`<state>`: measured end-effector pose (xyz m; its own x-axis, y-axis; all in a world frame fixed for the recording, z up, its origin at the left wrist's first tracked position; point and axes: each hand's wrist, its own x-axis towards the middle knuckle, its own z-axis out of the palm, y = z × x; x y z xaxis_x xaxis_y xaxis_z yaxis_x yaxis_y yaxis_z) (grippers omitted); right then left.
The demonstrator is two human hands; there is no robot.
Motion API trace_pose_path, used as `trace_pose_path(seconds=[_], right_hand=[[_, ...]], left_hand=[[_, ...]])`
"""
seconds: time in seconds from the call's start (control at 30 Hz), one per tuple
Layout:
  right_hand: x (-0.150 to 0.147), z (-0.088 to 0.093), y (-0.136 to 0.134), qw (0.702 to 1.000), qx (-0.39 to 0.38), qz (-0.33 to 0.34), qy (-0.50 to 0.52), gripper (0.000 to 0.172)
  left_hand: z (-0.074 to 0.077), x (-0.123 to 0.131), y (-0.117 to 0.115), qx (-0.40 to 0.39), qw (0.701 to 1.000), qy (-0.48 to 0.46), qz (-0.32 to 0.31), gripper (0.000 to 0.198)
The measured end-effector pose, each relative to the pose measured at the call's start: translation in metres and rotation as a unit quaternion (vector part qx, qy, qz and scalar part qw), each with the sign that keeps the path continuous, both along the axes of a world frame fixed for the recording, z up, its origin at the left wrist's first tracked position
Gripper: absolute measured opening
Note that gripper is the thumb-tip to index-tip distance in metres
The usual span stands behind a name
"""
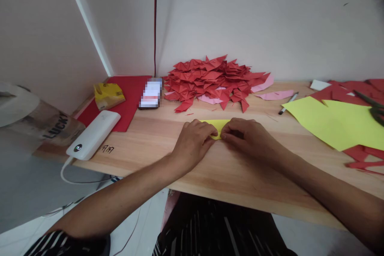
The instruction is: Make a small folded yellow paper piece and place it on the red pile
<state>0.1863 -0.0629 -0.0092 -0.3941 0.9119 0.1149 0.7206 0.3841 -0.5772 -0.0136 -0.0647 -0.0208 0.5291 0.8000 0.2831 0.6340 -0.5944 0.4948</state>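
A small piece of yellow paper (219, 126), seemingly folded, lies on the wooden tabletop between my hands. My left hand (195, 140) holds its left part, with the thumb and curled fingers on the near edge. On the other side, my right hand (249, 136) pinches the right end between thumb and fingers. Parts of the paper are hidden under both hands. Just beyond them rises a heap of folded red paper shapes (210, 76), some resting over pink paper scraps.
To the left are a phone (151, 94), a white power bank (94, 134) with its cable, a yellow packet (109, 95) and red paper sheets (130, 116). On the right lie a pen (288, 103), a large yellow sheet (339, 124), red scraps and dark-handled scissors (376, 114).
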Motion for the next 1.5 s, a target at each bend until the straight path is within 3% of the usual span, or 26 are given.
trace_pose_path(seconds=[0.37,0.73,0.97,1.27,1.5], right_hand=[[-0.002,0.003,-0.003,1.0,0.011,-0.004,-0.016,0.014],[0.005,-0.001,0.001,0.998,-0.052,0.011,0.026,0.01],[-0.004,0.006,-0.003,0.999,-0.007,0.001,-0.042,0.014],[-0.009,0.001,-0.008,0.996,0.025,-0.009,-0.091,0.013],[-0.01,-0.001,-0.01,0.994,0.043,-0.01,-0.098,0.012]], left_hand=[[0.001,-0.003,0.0,0.026,0.999,0.029,-0.038,0.015],[0.001,-0.003,0.0,0.018,0.999,0.023,-0.029,0.015],[0.002,-0.004,-0.001,0.026,0.998,0.031,-0.037,0.013],[0.004,-0.006,-0.002,0.039,0.996,0.053,-0.058,0.017],[0.004,-0.009,-0.001,0.095,0.987,0.098,-0.089,0.02]])
